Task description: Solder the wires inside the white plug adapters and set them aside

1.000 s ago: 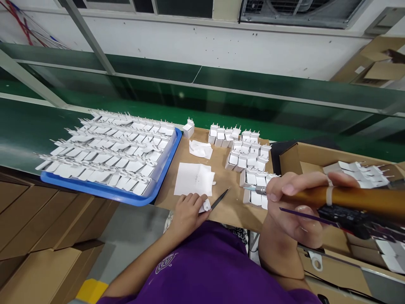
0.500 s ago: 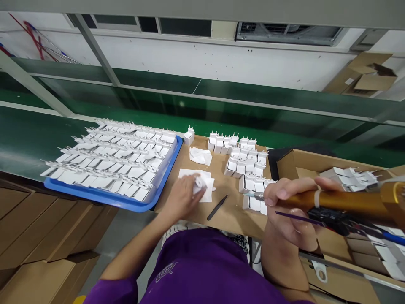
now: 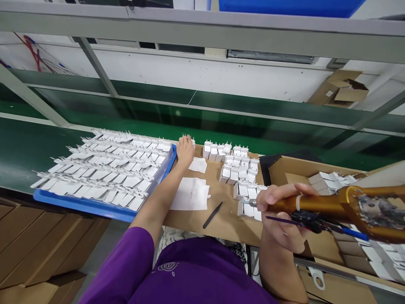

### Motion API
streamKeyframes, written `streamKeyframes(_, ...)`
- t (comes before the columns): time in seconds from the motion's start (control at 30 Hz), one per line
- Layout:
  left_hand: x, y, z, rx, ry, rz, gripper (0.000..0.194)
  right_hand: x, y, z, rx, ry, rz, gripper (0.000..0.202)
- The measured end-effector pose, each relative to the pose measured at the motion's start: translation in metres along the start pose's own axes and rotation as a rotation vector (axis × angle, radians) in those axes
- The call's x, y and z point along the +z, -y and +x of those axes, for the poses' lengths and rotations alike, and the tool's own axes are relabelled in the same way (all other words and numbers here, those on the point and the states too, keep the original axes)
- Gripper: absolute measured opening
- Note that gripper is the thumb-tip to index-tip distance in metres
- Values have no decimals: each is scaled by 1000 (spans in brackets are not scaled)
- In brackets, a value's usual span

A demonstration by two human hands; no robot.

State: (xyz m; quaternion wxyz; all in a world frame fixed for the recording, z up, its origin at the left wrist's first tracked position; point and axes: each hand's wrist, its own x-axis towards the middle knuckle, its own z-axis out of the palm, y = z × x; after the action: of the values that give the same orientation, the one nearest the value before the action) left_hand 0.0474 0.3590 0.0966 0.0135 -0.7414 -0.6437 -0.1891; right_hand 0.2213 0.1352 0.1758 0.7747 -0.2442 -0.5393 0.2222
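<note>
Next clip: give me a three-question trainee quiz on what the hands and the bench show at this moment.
1. True or false: the left hand rests on the black tweezers.
2. Which hand holds the gold tool? A) left B) right C) neither
3. Fill in: the rows of white plugs on the left sit in a ____ tray.

Key
1. False. The left hand is far up the bench beside the tray's corner, at a lone white plug; the tweezers lie untouched on the cardboard.
2. B. The right hand has its grip on the tool.
3. Blue.
</note>
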Motion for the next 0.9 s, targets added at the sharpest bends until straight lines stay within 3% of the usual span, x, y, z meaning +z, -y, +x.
streamKeyframes(0.13, 2, -7, -8, 74, -52, -175, 72, -2, -3, 1, -20, 28, 11, 44)
streamKeyframes(0.2, 5, -14, -10, 143, 28, -329, 82, -3, -4, 2, -11, 30, 8, 43)
streamKeyframes(0.3, 14, -24, -8, 113, 219, -499, 94, -2, -4, 1, -4, 30, 5, 41)
streamKeyframes(0.4, 19, -26, 0, 63, 309, -534, 83, -2, -3, 0, 1, 25, 9, 41)
streamKeyframes(0.57, 0, -20, -1, 31, 261, -528, 64, -3, -3, 1, 3, 22, 0, 41)
streamKeyframes(0.63, -18, -19, -16, 32, 226, -534, 63, -2, -3, 1, 3, 15, 4, 41)
streamKeyframes(0.73, -51, -16, -59, 134, 235, -591, 60, 0, -3, 2, 12, -11, 14, 41)
streamKeyframes(0.83, -74, -5, -118, 262, 388, -687, 61, 1, -3, 2, 19, -22, 20, 42)
streamKeyframes(0.9, -78, 6, -154, 298, 531, -716, 67, 2, -3, 2, 11, -22, 30, 41)
